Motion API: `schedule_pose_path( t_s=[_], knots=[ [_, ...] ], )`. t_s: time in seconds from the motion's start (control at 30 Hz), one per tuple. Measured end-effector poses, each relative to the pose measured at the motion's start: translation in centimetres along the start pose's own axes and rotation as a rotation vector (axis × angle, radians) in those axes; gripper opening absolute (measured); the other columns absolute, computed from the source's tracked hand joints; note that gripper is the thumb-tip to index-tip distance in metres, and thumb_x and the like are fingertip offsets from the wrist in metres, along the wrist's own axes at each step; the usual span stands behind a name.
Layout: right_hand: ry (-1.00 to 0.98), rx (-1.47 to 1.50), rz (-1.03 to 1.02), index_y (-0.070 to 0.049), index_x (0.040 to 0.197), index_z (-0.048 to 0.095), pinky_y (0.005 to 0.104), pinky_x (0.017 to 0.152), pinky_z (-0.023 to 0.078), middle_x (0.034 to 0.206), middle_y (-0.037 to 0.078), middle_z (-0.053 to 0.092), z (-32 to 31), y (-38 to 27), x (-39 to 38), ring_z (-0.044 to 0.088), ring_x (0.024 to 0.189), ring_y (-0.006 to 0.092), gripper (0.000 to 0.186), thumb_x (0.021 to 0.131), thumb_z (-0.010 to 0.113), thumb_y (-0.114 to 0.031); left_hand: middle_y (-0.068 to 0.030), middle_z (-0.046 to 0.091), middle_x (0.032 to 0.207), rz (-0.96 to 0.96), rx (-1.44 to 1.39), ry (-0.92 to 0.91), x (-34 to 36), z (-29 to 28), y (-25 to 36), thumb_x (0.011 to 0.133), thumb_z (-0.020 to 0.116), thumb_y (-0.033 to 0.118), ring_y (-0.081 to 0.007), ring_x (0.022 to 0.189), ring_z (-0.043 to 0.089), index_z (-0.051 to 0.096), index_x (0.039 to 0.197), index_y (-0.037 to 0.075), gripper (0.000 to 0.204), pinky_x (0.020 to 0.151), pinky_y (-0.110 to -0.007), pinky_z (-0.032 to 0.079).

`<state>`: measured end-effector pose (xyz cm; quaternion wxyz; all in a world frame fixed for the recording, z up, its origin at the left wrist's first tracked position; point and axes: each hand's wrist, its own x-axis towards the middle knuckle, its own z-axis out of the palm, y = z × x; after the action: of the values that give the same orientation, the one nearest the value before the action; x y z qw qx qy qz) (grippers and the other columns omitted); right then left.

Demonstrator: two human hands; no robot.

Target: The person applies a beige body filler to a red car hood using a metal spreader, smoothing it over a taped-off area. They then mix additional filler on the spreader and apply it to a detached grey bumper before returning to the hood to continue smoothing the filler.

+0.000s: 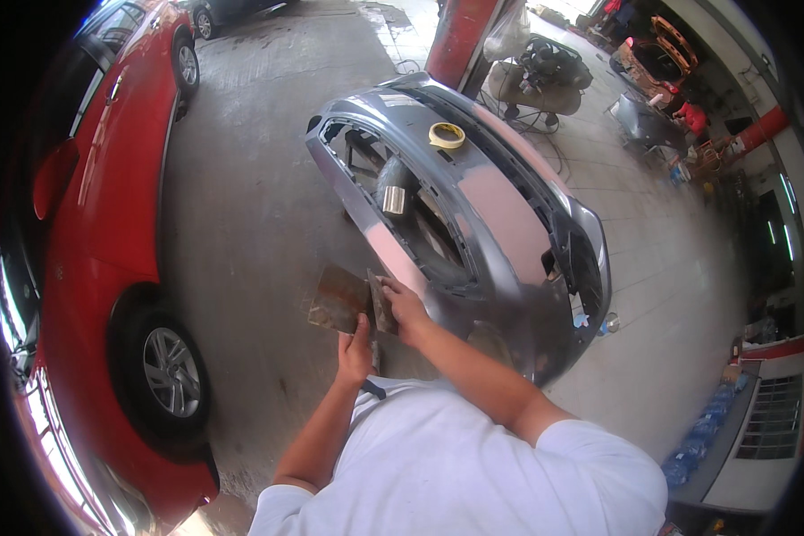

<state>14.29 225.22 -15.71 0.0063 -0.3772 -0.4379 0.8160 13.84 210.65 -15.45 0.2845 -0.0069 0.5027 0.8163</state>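
My left hand (355, 350) grips a square, stained metal plate (332, 297) from below, thumb on its face. My right hand (402, 305) holds a second flat, narrower piece, like a putty spreader (381, 311), seen nearly edge-on beside the plate. Just beyond both hands rests a grey car bumper (500, 259) with pink patches (395, 254) and openings in it. A roll of yellow masking tape (431, 137) lies on its upper surface, and a silver cylinder (394, 200) shows through the large opening.
A red car (98, 232) stands close on my left. Behind the bumper are a red post (463, 40) and an air compressor (536, 80). At the right are a person in red (692, 116), some parts, and several blue water bottles (688, 447) along the wall.
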Motion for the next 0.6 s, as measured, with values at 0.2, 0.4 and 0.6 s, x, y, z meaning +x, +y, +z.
schedule_pose_path(
  t_s=[0.2,0.4,0.6],
  knots=[
    [-0.137,0.241,-0.015,-0.01,0.133,0.059,0.027,0.061,0.05,0.117,0.005,0.062,-5.0,-2.3,-5.7,0.057,0.084,0.0097,0.036,0.107,0.048,-0.033,-0.019,0.052,0.142,0.754,0.7,-0.473,-5.0,8.3,0.4,0.11,0.038,0.034,-0.0257,0.127,0.053,0.031,0.159,0.001,0.06,0.109,-0.037,0.039],
    [-0.076,0.14,-0.109,-0.017,0.11,0.064,0.0265,0.049,0.037,0.077,-0.007,0.053,-8.4,-1.0,-12.8,0.053,0.064,0.0066,0.045,0.1,0.053,-0.06,-0.0176,0.058,0.123,0.419,0.684,-0.442,-6.1,9.8,-4.0,0.102,0.04,0.03,-0.0224,0.094,0.058,0.026,0.161,0.002,0.068,0.089,-0.034,0.048],
    [-0.188,-0.235,-0.327,-0.007,0.129,0.069,0.0253,0.079,0.052,0.111,0.005,0.072,-13.9,4.1,-17.4,0.065,0.095,0.0101,0.053,0.097,0.065,-0.05,-0.0097,0.065,0.116,0.294,0.536,-0.263,-7.5,9.6,-6.5,0.104,0.046,0.017,-0.017,0.1,0.061,0.051,0.14,-0.001,0.04,0.09,-0.031,0.049]
  ],
)
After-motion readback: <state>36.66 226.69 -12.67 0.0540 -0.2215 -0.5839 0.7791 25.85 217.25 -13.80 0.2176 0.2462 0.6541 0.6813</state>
